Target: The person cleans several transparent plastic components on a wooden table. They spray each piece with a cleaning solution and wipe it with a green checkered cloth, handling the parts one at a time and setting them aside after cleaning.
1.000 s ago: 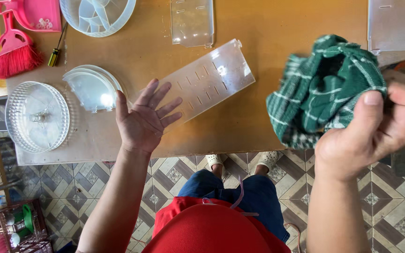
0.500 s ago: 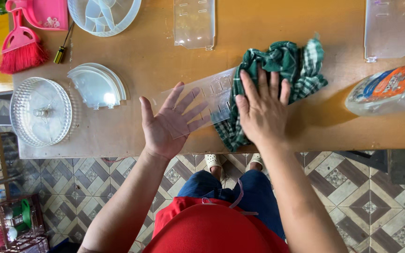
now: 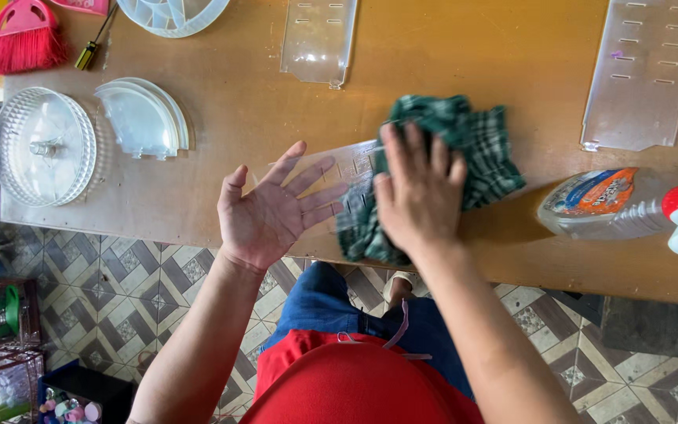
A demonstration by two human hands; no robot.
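With your left hand [image 3: 264,212] spread open, palm up, under the clear slotted panel [image 3: 331,188] at frame centre, keep it level while your right hand [image 3: 413,196], pressed flat on the green checked cloth [image 3: 472,145], wipes evenly along its length.

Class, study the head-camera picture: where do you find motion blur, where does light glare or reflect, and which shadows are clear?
Head view: the right hand and green checked cloth are slightly motion-blurred; the left hand is sharper. The clear slotted panel and round ribbed dish catch pale reflections. The spray bottle casts a soft dark shadow on the wooden table.
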